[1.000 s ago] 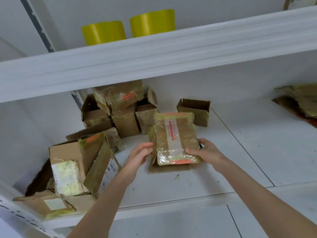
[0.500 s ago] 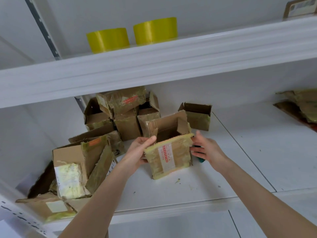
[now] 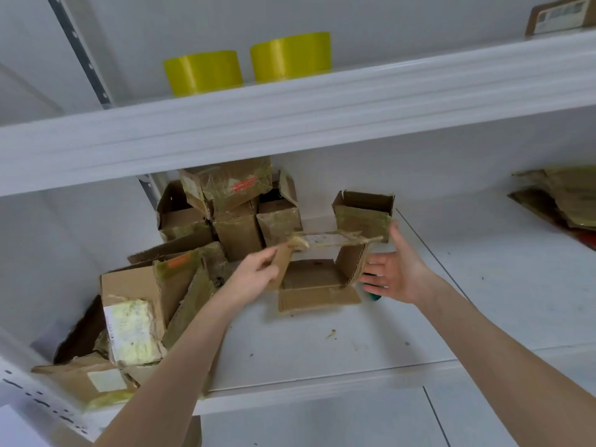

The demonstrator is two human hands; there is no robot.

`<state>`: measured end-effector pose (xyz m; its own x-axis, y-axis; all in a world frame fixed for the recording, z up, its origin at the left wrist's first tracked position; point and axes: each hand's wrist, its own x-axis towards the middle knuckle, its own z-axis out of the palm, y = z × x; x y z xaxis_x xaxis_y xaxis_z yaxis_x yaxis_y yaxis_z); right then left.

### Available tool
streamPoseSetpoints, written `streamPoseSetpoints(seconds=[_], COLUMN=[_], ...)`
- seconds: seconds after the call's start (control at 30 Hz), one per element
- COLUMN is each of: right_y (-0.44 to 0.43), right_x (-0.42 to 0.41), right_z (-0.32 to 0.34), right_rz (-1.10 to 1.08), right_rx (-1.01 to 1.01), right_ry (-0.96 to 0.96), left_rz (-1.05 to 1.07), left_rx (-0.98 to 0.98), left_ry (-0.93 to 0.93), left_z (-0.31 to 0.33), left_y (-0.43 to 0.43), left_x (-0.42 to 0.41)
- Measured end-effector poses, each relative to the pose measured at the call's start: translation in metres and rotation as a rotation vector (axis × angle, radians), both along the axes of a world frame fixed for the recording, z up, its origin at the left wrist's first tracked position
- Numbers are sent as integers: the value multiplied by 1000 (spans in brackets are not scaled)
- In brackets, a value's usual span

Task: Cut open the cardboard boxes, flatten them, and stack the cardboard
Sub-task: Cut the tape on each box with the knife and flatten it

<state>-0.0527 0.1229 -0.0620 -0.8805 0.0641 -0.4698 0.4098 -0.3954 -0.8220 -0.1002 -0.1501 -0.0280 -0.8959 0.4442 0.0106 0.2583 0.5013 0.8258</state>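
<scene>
— Where's your box?
— The box [image 3: 317, 279] sits mid-shelf [image 3: 290, 350], its open side facing you, with a strip of tape [image 3: 325, 240] stretched across its top.
— And your hands?
— Your left hand [image 3: 254, 277] pinches the box's left wall. Your right hand [image 3: 395, 269] is spread wide, fingers straight, just beside the right wall; I can't tell whether it touches. A green thing [image 3: 374, 297] peeks out below that palm.
— What else?
— More boxes [image 3: 232, 217] crowd the back and left. One small open box [image 3: 364, 209] stands behind your right hand. Flat cardboard [image 3: 567, 201] lies far right. Two yellow rolls [image 3: 203, 74] sit on the shelf above.
</scene>
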Motion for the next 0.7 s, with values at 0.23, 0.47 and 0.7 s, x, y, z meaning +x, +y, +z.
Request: streamPoseSetpoints(seconds=[0.23,0.47,0.7], right_y=[-4,-17,-34], right_x=[11,9,-6], right_z=[-24,-34,-36], right_rz=[-1,-108,-29], right_rx=[269,140,887], right_ry=[-76,-21,61], left_rz=[-118,471,606], left_rx=[-21,101,339], left_ry=[-272,-411,-460], left_z=[-47,-66,-71], left_y=[-5,1,-17], left_x=[18,0,-21])
